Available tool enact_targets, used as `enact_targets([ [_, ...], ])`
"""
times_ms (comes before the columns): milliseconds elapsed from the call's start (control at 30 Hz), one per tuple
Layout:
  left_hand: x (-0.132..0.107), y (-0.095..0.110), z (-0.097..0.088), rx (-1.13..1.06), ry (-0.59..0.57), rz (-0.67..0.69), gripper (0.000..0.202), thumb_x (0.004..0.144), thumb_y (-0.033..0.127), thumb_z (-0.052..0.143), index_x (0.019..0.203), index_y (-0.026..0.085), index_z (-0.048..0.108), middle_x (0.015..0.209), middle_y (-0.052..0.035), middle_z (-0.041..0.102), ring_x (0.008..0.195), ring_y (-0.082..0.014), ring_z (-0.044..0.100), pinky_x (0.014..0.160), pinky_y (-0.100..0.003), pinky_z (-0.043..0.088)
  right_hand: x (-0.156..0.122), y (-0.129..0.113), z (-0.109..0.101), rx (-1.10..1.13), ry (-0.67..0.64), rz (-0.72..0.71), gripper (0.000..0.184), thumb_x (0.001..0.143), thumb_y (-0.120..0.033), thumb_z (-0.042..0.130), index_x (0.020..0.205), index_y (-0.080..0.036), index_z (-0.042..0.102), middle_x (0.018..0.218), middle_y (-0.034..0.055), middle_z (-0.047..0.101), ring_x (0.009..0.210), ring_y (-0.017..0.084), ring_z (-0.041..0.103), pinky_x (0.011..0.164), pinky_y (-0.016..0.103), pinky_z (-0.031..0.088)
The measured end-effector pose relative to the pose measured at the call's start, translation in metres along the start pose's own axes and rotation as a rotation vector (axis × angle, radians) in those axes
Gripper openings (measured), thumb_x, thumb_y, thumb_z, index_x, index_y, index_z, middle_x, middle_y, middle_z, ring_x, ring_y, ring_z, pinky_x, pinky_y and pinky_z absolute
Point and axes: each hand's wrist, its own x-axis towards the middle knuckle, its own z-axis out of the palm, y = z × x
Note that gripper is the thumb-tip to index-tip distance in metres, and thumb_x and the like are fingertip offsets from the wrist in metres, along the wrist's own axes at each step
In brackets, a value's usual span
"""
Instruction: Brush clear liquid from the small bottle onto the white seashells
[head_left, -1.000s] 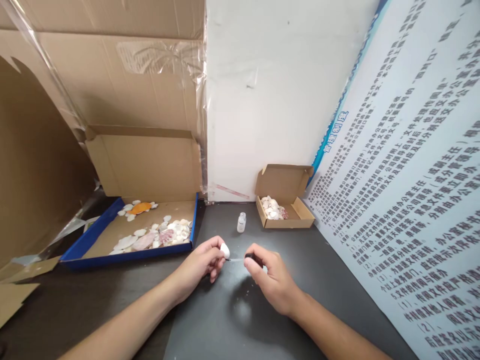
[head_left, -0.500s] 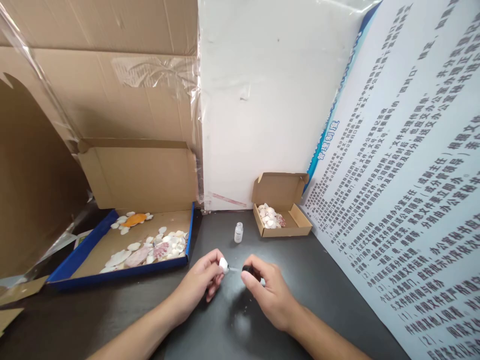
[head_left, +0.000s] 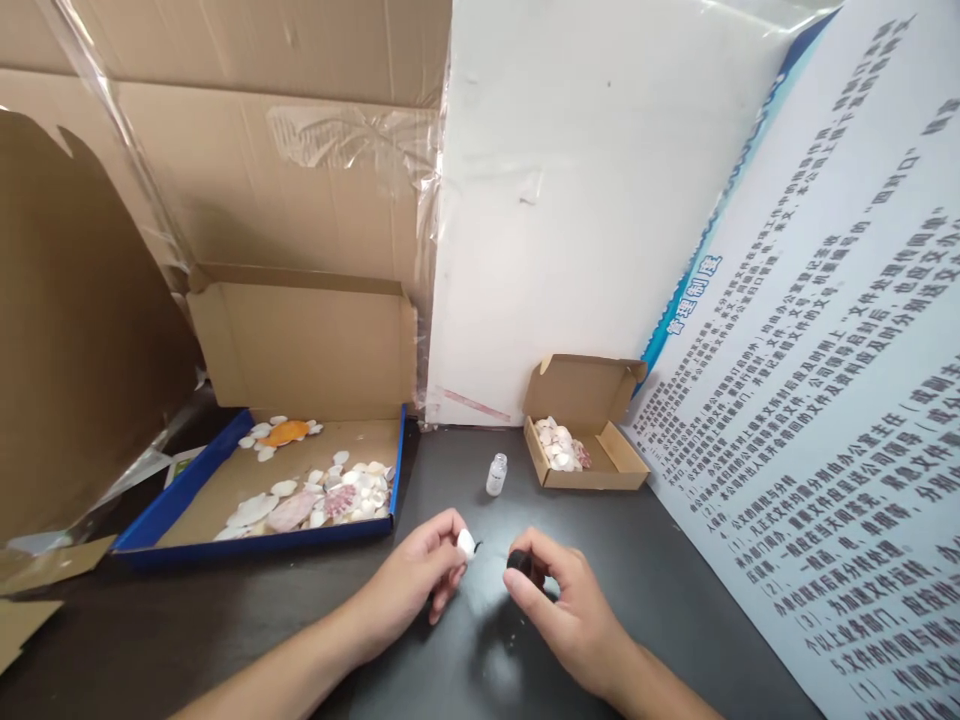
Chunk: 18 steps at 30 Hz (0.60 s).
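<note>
Shell (head_left: 466, 545), small and white, is pinched in the left hand (head_left: 418, 575), thumb and fingers closed right on it. Black cap (head_left: 519, 563) is gripped by the right hand (head_left: 559, 600), thumb and fingers clamped round it, with a gap left between the two hands. Little clear bottle (head_left: 496, 475) can be seen standing just beyond both. More shells are piled in a blue-sided box (head_left: 247, 552) off left of the left hand, and some in a small carton (head_left: 596, 480) beyond the right one.
</note>
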Motion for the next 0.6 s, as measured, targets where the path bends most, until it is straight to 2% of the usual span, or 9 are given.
enact_targets([
  [167, -0.0004, 0.0017, 0.0001, 0.0, 0.004, -0.013, 0.023, 0.075, 0.037, 0.058, 0.078, 0.021, 0.042, 0.054, 0.0091, 0.046, 0.036, -0.0048, 0.035, 0.038, -0.016, 0.031, 0.001, -0.0023, -0.0005, 0.03, 0.001, -0.019, 0.031, 0.095, -0.044, 0.046, 0.077, -0.018, 0.05, 0.06, -0.0037, 0.042, 0.057, 0.01, 0.041, 0.057, 0.022, 0.033],
  [300, -0.0001, -0.0005, -0.0009, 0.001, -0.002, -0.013, 0.024, 0.076, 0.038, 0.059, 0.078, 0.021, 0.042, 0.055, 0.0088, 0.048, 0.037, -0.0049, 0.037, 0.038, -0.017, 0.033, 0.0005, -0.0049, -0.0006, 0.001, 0.006, 0.009, 0.026, 0.09, -0.041, 0.054, 0.077, -0.018, 0.051, 0.062, -0.0033, 0.044, 0.058, 0.01, 0.041, 0.055, 0.021, 0.032],
  [467, 0.0011, -0.001, -0.0013, -0.015, 0.003, -0.012, 0.026, 0.077, 0.04, 0.059, 0.079, 0.021, 0.043, 0.054, 0.0093, 0.046, 0.037, -0.0046, 0.036, 0.038, -0.016, 0.033, -0.0006, -0.0033, 0.0001, 0.025, 0.0, -0.029, 0.029, 0.092, -0.042, 0.05, 0.076, -0.018, 0.049, 0.063, -0.0024, 0.044, 0.059, 0.011, 0.041, 0.055, 0.021, 0.032],
  [600, 0.0003, 0.0026, 0.0005, -0.008, -0.001, -0.004, 0.024, 0.075, 0.038, 0.059, 0.078, 0.02, 0.042, 0.053, 0.0092, 0.047, 0.037, -0.0045, 0.036, 0.038, -0.016, 0.033, 0.0003, -0.0023, 0.0, -0.009, 0.0, 0.0, 0.029, 0.089, -0.043, 0.055, 0.075, -0.018, 0.049, 0.062, -0.0031, 0.043, 0.058, 0.01, 0.04, 0.054, 0.021, 0.031],
])
